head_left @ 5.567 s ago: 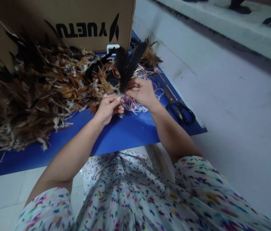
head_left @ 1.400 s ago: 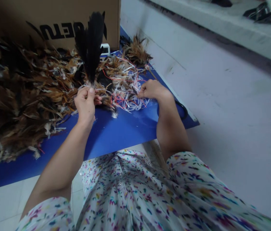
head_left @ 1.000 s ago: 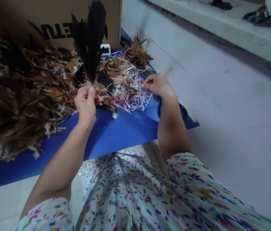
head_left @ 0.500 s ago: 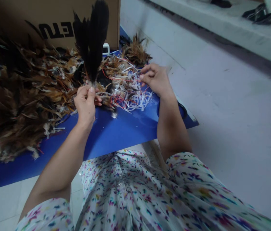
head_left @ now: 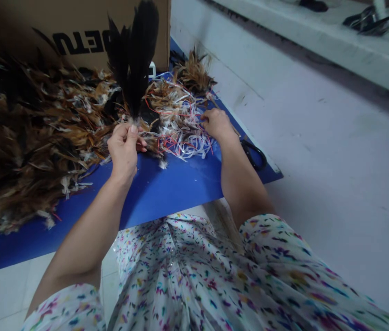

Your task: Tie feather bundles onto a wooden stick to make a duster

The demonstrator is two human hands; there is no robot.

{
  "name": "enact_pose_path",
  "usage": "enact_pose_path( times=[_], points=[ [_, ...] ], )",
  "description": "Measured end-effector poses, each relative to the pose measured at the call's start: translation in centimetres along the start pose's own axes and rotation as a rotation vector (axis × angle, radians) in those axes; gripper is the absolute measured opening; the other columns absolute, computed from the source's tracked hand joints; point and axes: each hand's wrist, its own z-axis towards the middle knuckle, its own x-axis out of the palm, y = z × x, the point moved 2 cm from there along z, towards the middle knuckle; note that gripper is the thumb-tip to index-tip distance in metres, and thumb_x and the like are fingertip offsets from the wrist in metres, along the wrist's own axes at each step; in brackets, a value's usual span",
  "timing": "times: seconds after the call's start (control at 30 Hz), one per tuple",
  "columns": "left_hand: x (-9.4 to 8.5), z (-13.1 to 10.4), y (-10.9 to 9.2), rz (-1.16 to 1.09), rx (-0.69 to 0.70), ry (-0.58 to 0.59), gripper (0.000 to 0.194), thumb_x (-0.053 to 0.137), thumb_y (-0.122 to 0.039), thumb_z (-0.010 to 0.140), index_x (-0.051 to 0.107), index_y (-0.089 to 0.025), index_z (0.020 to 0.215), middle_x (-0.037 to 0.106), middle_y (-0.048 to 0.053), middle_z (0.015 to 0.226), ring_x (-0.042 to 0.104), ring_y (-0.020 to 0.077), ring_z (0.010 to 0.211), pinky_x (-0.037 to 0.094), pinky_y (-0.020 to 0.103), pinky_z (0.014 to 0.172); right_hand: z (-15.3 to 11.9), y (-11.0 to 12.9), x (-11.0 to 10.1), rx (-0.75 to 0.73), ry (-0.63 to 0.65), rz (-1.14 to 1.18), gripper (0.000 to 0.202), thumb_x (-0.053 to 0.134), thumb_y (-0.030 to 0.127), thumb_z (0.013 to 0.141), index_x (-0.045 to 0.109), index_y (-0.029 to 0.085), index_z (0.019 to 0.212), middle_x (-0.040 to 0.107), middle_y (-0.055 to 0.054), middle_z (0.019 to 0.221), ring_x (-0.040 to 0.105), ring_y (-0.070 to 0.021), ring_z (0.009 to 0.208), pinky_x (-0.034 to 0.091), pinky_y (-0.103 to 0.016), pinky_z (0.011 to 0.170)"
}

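Note:
Pinched by its base in my left hand (head_left: 123, 142) is a bunch of long black feathers (head_left: 139, 55), standing upright. Thumb and fingers close on the pale quill ends. My right hand (head_left: 218, 123) is at the right edge of a heap of white and red strings (head_left: 194, 142) mixed with brown feathers. Its fingers are curled in, and whatever they may grip is hidden. Just right of my right forearm lies a black looped handle (head_left: 255, 155), perhaps of scissors, partly covered by the arm.
A big pile of brown feathers (head_left: 25, 151) covers the left of the blue table (head_left: 180, 184). Behind it stands a cardboard box (head_left: 77, 18). A tuft of brown feathers (head_left: 196, 71) sits at the back right, beside the pale wall (head_left: 318, 138). A ledge (head_left: 301, 32) runs above.
My right hand has dropped down and slightly toward the table, by the strings, and its fingers have curled in. The black handle shows more now. My left hand keeps the black feathers in place.

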Motion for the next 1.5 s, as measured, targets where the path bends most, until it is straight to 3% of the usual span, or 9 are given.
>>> enact_pose_path(
  times=[0.27, 0.43, 0.67, 0.87, 1.07, 1.23, 1.4, 1.5],
  points=[
    [0.1, -0.1, -0.1, -0.005, -0.002, -0.012, 0.044, 0.071, -0.064, 0.08, 0.067, -0.019, 0.08, 0.061, 0.003, 0.089, 0.057, 0.0067, 0.06, 0.051, 0.018, 0.051, -0.2, 0.5, -0.4, 0.026, 0.051, -0.045, 0.021, 0.053, 0.009, 0.088, 0.073, 0.014, 0.093, 0.073, -0.019, 0.112, 0.068, -0.0355, 0.112, 0.051, -0.049, 0.1],
    [0.2, -0.1, -0.2, -0.009, -0.009, -0.014, 0.041, 0.07, -0.06, 0.083, 0.066, -0.019, 0.08, 0.062, 0.003, 0.089, 0.06, 0.0083, 0.063, 0.053, 0.019, 0.054, -0.6, -0.2, -2.1, 0.053, -0.064, 0.01, 0.021, 0.05, 0.014, 0.089, 0.071, 0.017, 0.092, 0.075, -0.015, 0.1, 0.069, -0.0324, 0.106, 0.052, -0.048, 0.097],
    [0.2, 0.0, -0.2, -0.007, -0.039, -0.022, 0.032, 0.069, -0.05, 0.087, 0.065, -0.019, 0.08, 0.062, 0.002, 0.086, 0.067, 0.0135, 0.075, 0.059, 0.025, 0.067, -0.9, -0.8, -3.7, 0.035, -0.208, 0.142, 0.023, 0.052, 0.037, 0.096, 0.07, 0.024, 0.094, 0.075, -0.01, 0.098, 0.068, -0.0296, 0.103, 0.053, -0.045, 0.093],
    [0.3, -0.1, -0.1, -0.038, -0.063, -0.003, 0.03, 0.07, -0.048, 0.087, 0.064, -0.02, 0.078, 0.06, 0.001, 0.071, 0.069, 0.0162, 0.077, 0.059, 0.027, 0.068, -1.3, 0.4, -4.6, 0.041, -0.246, 0.258, 0.024, 0.054, 0.039, 0.097, 0.07, 0.021, 0.096, 0.075, -0.011, 0.095, 0.07, -0.0263, 0.093, 0.055, -0.041, 0.087],
    [0.4, -0.2, -0.1, -0.059, -0.076, 0.014, 0.028, 0.07, -0.047, 0.088, 0.065, -0.021, 0.078, 0.062, 0.001, 0.07, 0.069, 0.0166, 0.075, 0.059, 0.027, 0.065, -2.5, 2.2, -5.1, -0.056, -0.059, 0.384, 0.017, 0.058, 0.017, 0.087, 0.073, 0.019, 0.095, 0.076, -0.005, 0.088, 0.071, -0.0197, 0.081, 0.057, -0.033, 0.077],
    [0.6, -0.3, -0.3, -0.075, -0.075, 0.04, 0.032, 0.071, -0.05, 0.086, 0.065, -0.02, 0.077, 0.065, 0.002, 0.076, 0.07, 0.016, 0.076, 0.058, 0.026, 0.065, -3.5, 0.8, -5.7, 0.002, -0.006, 0.06, 0.018, 0.061, 0.012, 0.081, 0.076, 0.019, 0.088, 0.077, -0.008, 0.09, 0.073, -0.0278, 0.094, 0.055, -0.04, 0.088],
    [0.6, -0.2, -0.2, -0.043, -0.038, 0.068, 0.037, 0.068, -0.054, 0.087, 0.064, -0.019, 0.078, 0.063, 0.0, 0.072, 0.068, 0.0129, 0.067, 0.054, 0.021, 0.057, -3.6, 0.0, -4.0, 0.038, 0.248, -0.216, 0.013, 0.069, 0.018, 0.078, 0.077, 0.018, 0.089, 0.078, -0.011, 0.098, 0.072, -0.0301, 0.101, 0.054, -0.037, 0.089],
    [0.6, -0.1, -0.1, -0.034, -0.035, 0.074, 0.038, 0.067, -0.056, 0.087, 0.065, -0.019, 0.08, 0.063, 0.0, 0.071, 0.062, 0.0099, 0.058, 0.05, 0.019, 0.049, -3.5, 0.3, -3.1, 0.022, 0.291, -0.267, 0.02, 0.058, 0.014, 0.083, 0.077, 0.015, 0.089, 0.078, -0.016, 0.1, 0.072, -0.0307, 0.103, 0.053, -0.035, 0.09]
  ],
)
